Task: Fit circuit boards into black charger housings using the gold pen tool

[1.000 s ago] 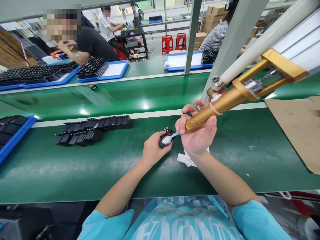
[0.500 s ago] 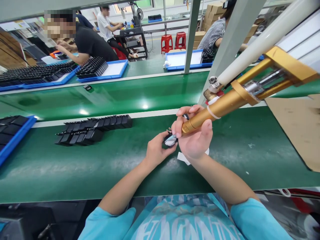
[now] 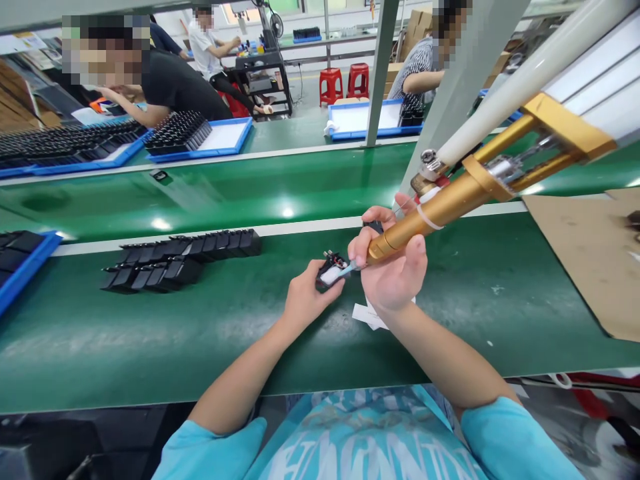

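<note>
My left hand (image 3: 306, 293) grips a small black power-adapter housing (image 3: 327, 275) between thumb and fingers. The housing faces up, with a white part inside and metal pins at its far end. My right hand (image 3: 393, 273) is closed around the front of a gold dispensing gun (image 3: 430, 217), its thumb lying along the near side. The gun's pale narrow nozzle (image 3: 347, 269) points left and reaches the housing; whether it touches is hard to tell. Another black piece (image 3: 374, 228) shows behind the right fingers, mostly hidden. White paper slips (image 3: 369, 315) lie beneath the right wrist.
Rows of black adapter housings (image 3: 167, 263) stand on the green bench (image 3: 210, 347) to the left, near a blue-edged tray (image 3: 35, 267). Cardboard (image 3: 585, 267) lies at right. A grey post (image 3: 465, 87) rises behind the gun. Co-workers sit beyond the green divider (image 3: 225, 187).
My left hand has moved slightly left with the housing, and more of its inside shows. The dispensing gun's nozzle is now visible against it. The right hand keeps its grip.
</note>
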The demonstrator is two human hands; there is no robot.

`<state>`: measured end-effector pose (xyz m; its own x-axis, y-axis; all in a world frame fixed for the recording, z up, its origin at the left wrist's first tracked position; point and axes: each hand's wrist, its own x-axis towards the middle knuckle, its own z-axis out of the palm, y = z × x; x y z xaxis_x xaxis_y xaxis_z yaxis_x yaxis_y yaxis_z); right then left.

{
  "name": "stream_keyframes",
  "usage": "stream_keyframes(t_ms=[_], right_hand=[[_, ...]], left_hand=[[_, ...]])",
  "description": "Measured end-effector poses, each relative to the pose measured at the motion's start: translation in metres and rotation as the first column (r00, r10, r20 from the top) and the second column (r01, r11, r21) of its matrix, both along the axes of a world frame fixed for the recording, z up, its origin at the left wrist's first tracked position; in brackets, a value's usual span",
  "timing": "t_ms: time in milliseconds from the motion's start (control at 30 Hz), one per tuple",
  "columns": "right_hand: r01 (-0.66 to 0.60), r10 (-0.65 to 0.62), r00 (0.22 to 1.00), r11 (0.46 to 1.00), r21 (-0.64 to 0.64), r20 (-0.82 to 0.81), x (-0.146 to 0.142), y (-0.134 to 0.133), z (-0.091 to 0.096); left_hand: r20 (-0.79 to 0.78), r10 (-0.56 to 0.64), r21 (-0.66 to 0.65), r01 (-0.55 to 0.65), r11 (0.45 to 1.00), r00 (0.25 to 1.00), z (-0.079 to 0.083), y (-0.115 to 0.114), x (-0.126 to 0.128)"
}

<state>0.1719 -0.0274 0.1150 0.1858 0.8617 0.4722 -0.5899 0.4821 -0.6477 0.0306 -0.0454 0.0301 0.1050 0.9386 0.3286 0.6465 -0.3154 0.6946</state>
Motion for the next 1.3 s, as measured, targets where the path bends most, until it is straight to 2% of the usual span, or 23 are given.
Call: stream_keyframes(t_ms=[67, 133, 233, 300, 433, 567, 633, 700, 733, 767, 800, 833, 867, 900, 933, 1000, 1100, 1200, 1300], right_hand=[[0.052, -0.053, 0.998, 0.999, 0.013, 0.031, 0.011, 0.002, -0.007], [0.167, -0.168, 0.979, 0.986, 0.016, 0.115, 0.028, 0.004, -0.017], [0.389, -0.37, 0.884, 0.921, -0.014, 0.284, 0.065, 0.006, -0.034], [0.492, -0.439, 0.815, 0.869, -0.053, 0.378, 0.092, 0.008, -0.044], [0.599, -0.468, 0.693, 0.797, -0.076, 0.548, 0.139, 0.013, -0.062], [0.619, -0.433, 0.622, 0.782, -0.071, 0.652, 0.17, 0.013, -0.078], [0.676, -0.497, 0.535, 0.737, 0.006, 0.683, 0.179, 0.008, -0.082], [0.744, -0.63, 0.356, 0.638, 0.198, 0.691, 0.183, 0.004, -0.081], [0.728, -0.66, 0.266, 0.615, 0.302, 0.703, 0.183, 0.004, -0.079], [0.661, -0.644, 0.195, 0.644, 0.386, 0.74, 0.182, 0.006, -0.075], [0.545, -0.586, 0.126, 0.715, 0.437, 0.801, 0.18, 0.011, -0.07], [0.391, -0.49, 0.042, 0.81, 0.437, 0.871, 0.176, 0.019, -0.065], [0.228, -0.374, -0.065, 0.897, 0.379, 0.925, 0.171, 0.029, -0.06], [0.092, -0.276, -0.194, 0.95, 0.297, 0.941, 0.166, 0.042, -0.056], [-0.007, -0.198, -0.31, 0.979, 0.206, 0.93, 0.16, 0.055, -0.053], [-0.115, -0.073, -0.473, 0.993, 0.02, 0.878, 0.148, 0.082, -0.05], [-0.173, 0.007, -0.55, 0.977, -0.122, 0.835, 0.136, 0.11, -0.054], [-0.188, 0.056, -0.553, 0.964, -0.189, 0.831, 0.134, 0.123, -0.057], [-0.169, 0.165, -0.541, 0.939, -0.298, 0.825, 0.14, 0.128, -0.057]], left_hand=[[0.002, 0.009, -0.086, -0.009, 0.996, 1.0, -0.003, 0.005, -0.006], [-0.037, 0.006, -0.153, -0.011, 0.988, 0.999, -0.008, 0.009, -0.011], [-0.122, -0.018, -0.231, -0.011, 0.973, 0.992, -0.013, 0.012, -0.014], [-0.152, -0.04, -0.255, 0.0, 0.967, 0.988, -0.016, 0.012, -0.012], [-0.162, -0.052, -0.222, 0.015, 0.975, 0.985, -0.02, 0.009, -0.01], [-0.16, -0.041, -0.18, 0.011, 0.984, 0.986, -0.023, 0.008, -0.009], [-0.159, -0.041, -0.171, 0.013, 0.985, 0.986, -0.024, 0.008, -0.009], [-0.156, -0.049, -0.17, 0.022, 0.985, 0.987, -0.024, 0.008, -0.008], [-0.155, -0.055, -0.171, 0.028, 0.985, 0.986, -0.023, 0.008, -0.007], [-0.154, -0.062, -0.172, 0.035, 0.985, 0.986, -0.023, 0.008, -0.007], [-0.155, -0.067, -0.171, 0.04, 0.984, 0.986, -0.023, 0.008, -0.007], [-0.158, -0.072, -0.17, 0.045, 0.984, 0.985, -0.023, 0.008, -0.007], [-0.163, -0.076, -0.167, 0.049, 0.985, 0.984, -0.022, 0.007, -0.007], [-0.169, -0.08, -0.16, 0.053, 0.986, 0.982, -0.022, 0.007, -0.008], [-0.177, -0.084, -0.151, 0.057, 0.987, 0.981, -0.023, 0.006, -0.008], [-0.191, -0.088, -0.131, 0.063, 0.989, 0.978, -0.023, 0.006, -0.009], [-0.207, -0.09, -0.115, 0.067, 0.991, 0.974, -0.025, 0.006, -0.01], [-0.212, -0.097, -0.115, 0.073, 0.991, 0.972, -0.025, 0.007, -0.01], [-0.207, -0.101, -0.117, 0.078, 0.99, 0.973, -0.025, 0.007, -0.009]])
